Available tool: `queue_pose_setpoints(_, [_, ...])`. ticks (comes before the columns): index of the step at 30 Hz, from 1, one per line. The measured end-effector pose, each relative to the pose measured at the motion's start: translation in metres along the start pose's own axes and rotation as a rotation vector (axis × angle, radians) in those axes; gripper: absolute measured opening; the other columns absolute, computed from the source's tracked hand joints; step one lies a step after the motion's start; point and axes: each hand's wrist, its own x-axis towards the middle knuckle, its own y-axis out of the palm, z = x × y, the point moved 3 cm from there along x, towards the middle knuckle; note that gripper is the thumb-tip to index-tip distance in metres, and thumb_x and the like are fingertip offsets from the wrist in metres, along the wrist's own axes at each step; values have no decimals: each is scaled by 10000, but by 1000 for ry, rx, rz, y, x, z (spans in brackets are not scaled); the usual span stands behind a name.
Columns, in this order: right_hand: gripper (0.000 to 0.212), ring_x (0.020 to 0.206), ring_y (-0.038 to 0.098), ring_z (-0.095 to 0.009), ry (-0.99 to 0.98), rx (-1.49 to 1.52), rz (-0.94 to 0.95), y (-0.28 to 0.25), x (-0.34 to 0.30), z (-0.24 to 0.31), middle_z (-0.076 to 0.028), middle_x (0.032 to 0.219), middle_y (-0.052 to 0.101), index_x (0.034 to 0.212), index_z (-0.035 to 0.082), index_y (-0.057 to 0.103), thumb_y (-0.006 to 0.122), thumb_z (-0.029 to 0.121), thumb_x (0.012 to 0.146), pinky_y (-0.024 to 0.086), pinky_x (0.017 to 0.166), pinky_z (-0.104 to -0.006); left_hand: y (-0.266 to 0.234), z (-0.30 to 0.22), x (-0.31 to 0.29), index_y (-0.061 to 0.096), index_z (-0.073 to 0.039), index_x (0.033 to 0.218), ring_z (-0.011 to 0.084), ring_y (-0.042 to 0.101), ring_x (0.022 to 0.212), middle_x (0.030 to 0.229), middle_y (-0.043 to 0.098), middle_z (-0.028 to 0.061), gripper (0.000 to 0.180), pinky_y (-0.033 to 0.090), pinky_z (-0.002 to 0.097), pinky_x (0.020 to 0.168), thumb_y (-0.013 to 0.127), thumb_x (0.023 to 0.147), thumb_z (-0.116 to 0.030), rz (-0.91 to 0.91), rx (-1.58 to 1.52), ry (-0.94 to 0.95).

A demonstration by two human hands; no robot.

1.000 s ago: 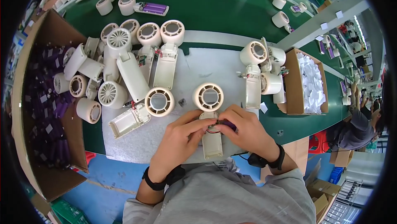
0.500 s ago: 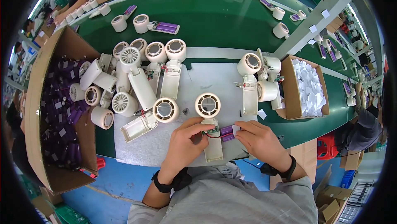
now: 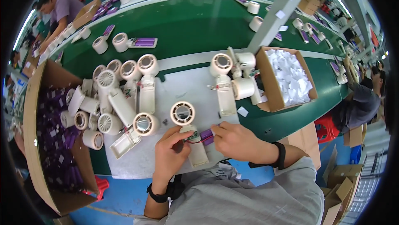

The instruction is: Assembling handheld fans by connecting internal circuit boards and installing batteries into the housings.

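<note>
Right hand point(image 3: 237, 142): fingers curling closely together at the right end of a purple battery pack point(image 3: 206, 137); what they are pinching is hiding behind them, so a grip on the pack itself cannot be told. Left hand point(image 3: 168, 152): index fingertip reaching a green circuit board point(image 3: 193, 136), thumb standing below at the handle's side; whether the two are gripping cannot be told. Change noted: half a second ago a white tab was showing at the pack's right end, and now it is no longer showing, either covered or gone; this is suggesting that the pack's end, more than the board, is getting the attention. Red wire point(image 3: 199, 141): running between board and pack. Uncovered handle point(image 3: 197, 156): lying near the bench's near edge, its round cream head point(image 3: 183, 113) pointing toward the far edge, the pack sitting just beside it on the right. Grey mat point(image 3: 137, 169): underlying these, along the near edge. Further units point(image 3: 109, 94): crowding toward the bench's left end, beside a carton of purple packs point(image 3: 85, 166). Second cluster point(image 3: 243, 87): standing past the mat's far right corner, next to a carton of white slips point(image 3: 269, 83).
</note>
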Motion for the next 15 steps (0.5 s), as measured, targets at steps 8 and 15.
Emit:
queue_pose_setpoints(8, [110, 812, 629, -231, 36, 110, -76, 4, -5, -12, -142, 997, 665, 712, -5, 630, 660, 97, 685, 540, 690, -323, 2, 3, 0, 705, -43, 1020, 93, 595, 716, 1114, 652, 95, 338, 457, 220, 614, 626, 713, 77, -20, -19, -2])
queue_pose_setpoints(15, [98, 827, 649, -235, 14, 156, -91, -2, -6, -14, -144, 1001, 676, 750, -19, 635, 649, 67, 704, 551, 686, -330, -1, 1, 1, 701, -36, 1029, 91, 593, 721, 1117, 654, 97, 337, 455, 219, 617, 630, 717, 69, -6, -17, -11])
